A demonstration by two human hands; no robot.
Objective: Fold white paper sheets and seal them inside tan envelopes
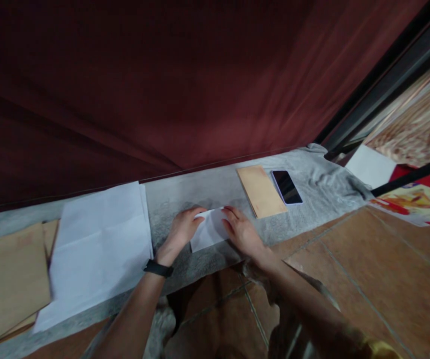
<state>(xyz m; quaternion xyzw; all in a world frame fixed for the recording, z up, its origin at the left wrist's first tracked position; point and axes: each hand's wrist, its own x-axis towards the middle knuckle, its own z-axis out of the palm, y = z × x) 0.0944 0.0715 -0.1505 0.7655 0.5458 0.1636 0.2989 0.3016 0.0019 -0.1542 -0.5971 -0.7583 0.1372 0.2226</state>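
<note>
Two bare forearms reach over the front edge of a narrow tabletop draped in grey plush cloth. Near that edge, the left hand, wearing a black wristband, and the right hand pinch opposite sides of a small folded white paper; each grip is closed, thumb against fingers, seemingly to keep it square. Large creased white sheets and brown paper envelopes overlap toward the left end, perhaps for easy reach. Rightward, a tan envelope and a purple-edged black phone lie clear of the hands, likely leaving working room.
</note>
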